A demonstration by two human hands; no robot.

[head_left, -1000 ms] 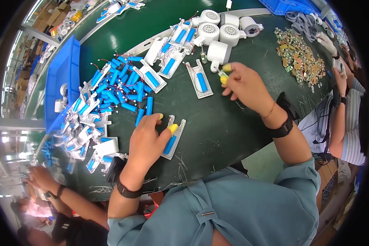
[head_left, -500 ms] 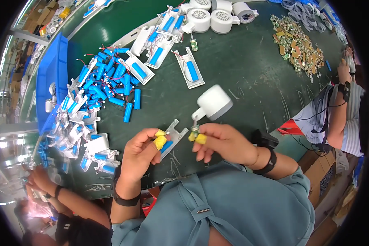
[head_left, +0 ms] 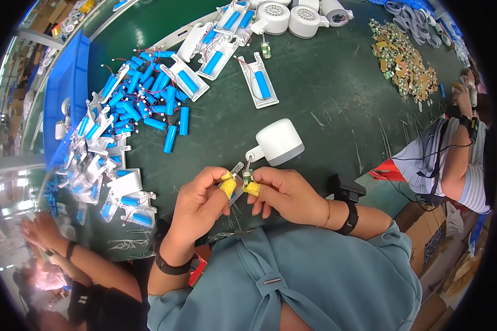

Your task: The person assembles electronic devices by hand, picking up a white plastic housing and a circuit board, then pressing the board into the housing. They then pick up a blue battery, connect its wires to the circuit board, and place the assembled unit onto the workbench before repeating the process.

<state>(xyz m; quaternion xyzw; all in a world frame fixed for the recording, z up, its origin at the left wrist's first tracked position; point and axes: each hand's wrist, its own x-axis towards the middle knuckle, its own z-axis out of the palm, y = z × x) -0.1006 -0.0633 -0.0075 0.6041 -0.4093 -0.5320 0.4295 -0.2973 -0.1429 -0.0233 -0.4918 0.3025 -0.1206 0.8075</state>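
My left hand, with yellow wraps on thumb and fingertip, is closed in a pinch; what it holds is too small to make out. My right hand, its fingertip also wrapped in yellow, grips a small green circuit board. From the board, thin leads run to a white fan head lying on the table just beyond. Under both hands lies a white handle shell with a blue battery in it, mostly covered by my fingers. The two hands nearly touch.
Loose blue batteries and several battery-filled shells crowd the left, beside a blue bin. More fan heads stand at the back. A heap of circuit boards is at the far right. Co-workers' arms show on both sides.
My right hand has moved left with the circuit board, close to my left hand. The fan head has shifted slightly left, and the shell is now more covered by my hands.
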